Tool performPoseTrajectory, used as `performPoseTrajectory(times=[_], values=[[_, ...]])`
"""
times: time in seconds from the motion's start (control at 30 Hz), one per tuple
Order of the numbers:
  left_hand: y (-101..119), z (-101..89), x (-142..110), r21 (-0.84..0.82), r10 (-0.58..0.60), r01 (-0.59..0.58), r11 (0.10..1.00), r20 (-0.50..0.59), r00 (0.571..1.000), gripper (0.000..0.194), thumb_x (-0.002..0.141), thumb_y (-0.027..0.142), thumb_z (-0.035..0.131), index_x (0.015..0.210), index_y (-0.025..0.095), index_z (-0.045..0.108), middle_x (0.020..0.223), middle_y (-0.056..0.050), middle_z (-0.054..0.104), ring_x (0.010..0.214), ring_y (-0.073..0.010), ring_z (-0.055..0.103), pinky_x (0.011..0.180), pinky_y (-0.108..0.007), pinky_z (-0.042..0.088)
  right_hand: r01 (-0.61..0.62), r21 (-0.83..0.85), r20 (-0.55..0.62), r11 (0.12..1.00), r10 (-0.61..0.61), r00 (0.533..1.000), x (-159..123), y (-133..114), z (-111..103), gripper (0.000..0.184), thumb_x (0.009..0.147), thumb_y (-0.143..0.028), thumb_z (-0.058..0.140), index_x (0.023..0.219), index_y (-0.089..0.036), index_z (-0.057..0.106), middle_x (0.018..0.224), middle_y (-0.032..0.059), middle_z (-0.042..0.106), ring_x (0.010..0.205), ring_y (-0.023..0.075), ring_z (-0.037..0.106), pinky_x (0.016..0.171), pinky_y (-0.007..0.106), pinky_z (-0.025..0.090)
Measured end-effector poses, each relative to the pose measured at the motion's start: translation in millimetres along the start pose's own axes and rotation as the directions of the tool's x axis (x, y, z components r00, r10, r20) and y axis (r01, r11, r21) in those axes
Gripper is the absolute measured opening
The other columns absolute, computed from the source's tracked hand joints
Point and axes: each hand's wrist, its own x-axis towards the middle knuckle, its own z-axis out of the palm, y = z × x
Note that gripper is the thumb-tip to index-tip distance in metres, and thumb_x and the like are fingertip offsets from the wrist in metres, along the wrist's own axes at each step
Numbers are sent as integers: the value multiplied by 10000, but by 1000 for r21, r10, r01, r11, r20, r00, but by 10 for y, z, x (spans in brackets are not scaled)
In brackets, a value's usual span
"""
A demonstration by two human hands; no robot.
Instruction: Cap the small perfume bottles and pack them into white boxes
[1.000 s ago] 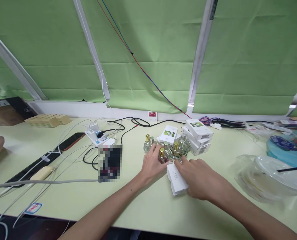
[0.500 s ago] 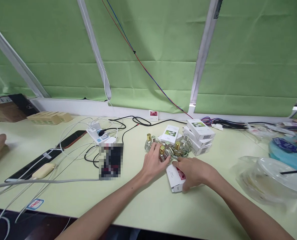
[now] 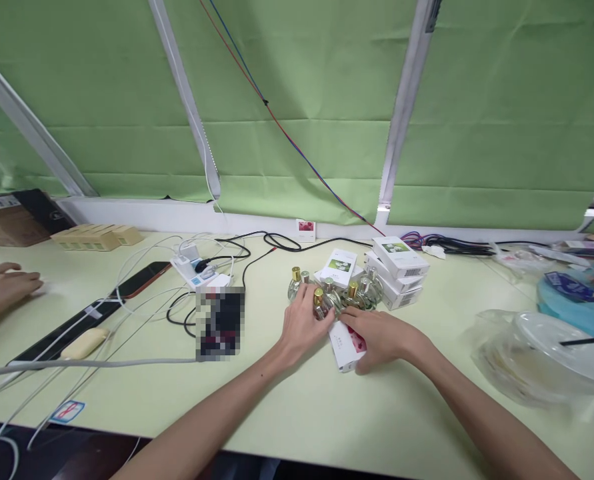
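My left hand (image 3: 301,328) is closed around a small gold-capped perfume bottle (image 3: 319,308) at the near side of a cluster. Other glass perfume bottles (image 3: 371,288), with gold or silver caps, stand close together just beyond both hands. My right hand (image 3: 384,339) grips a white box (image 3: 343,350) with a pink-red picture from its right side. The box lies on the table, its far end near the bottles and partly covered by my right fingers. Behind the cluster lies a white box with a green-and-white flower picture (image 3: 339,267).
Stacked white boxes (image 3: 399,263) stand right of the bottles. A power strip (image 3: 191,272), cables and a pixelated dark object (image 3: 221,327) lie left. Far left is another person's hand (image 3: 9,287). A plastic-wrapped lidded bowl (image 3: 551,353) sits right, and a green curtain (image 3: 301,147) hangs behind.
Both my hands have shifted slightly, and the white box in my right hand has moved a little away from me, toward the bottles. The other person's hand has reached further into view.
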Motion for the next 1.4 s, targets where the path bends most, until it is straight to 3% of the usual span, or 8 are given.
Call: performPoseTrajectory(times=[0.13,0.4,0.73,0.87,1.1,1.4], values=[[1,-6,12,-2,-7,7,1000,-3,1000,254,844,293,667,1047,230,528,1009,-45,612,746,-187,582,611,-313,448,31,3,-22,1000,-31,999,30,58,29,590,614,-415,786,1138,-212,609,1185,78,586,857,251,620,693,345,459],[-26,4,29,-30,-4,4,1000,-20,1000,267,851,292,665,1071,223,531,1047,-65,614,832,-219,610,656,-332,478,92,44,-123,995,-86,989,37,105,54,563,614,-427,804,1099,-202,626,1036,49,630,815,217,594,653,298,410],[-72,4,72,-17,6,-6,1000,-30,1000,256,866,318,659,1070,221,537,1056,-61,617,843,-218,627,692,-340,497,116,89,-241,989,-92,966,2,131,172,703,677,-453,783,1318,-236,591,1141,69,683,934,267,637,765,331,424],[-97,18,77,-11,7,-8,1000,-31,999,271,862,320,646,1092,225,539,1059,-64,625,871,-231,634,730,-361,511,112,81,-260,990,-88,962,-25,125,173,653,701,-509,773,1269,-228,612,1092,71,692,899,266,639,732,327,421],[-60,-12,59,-62,23,-21,998,24,999,452,836,279,616,1258,220,466,1166,-83,658,941,-247,672,781,-384,537,119,144,-289,982,-73,955,-86,129,131,680,708,-565,784,1270,-224,608,1060,69,702,895,258,644,737,317,431],[-53,-15,38,-107,74,-66,992,73,995,474,780,192,588,1238,227,474,1107,-59,673,921,-241,670,788,-385,542,123,181,-373,976,-48,927,-96,114,139,641,802,-625,683,1294,-230,575,752,-3,648,676,201,580,640,285,374]])
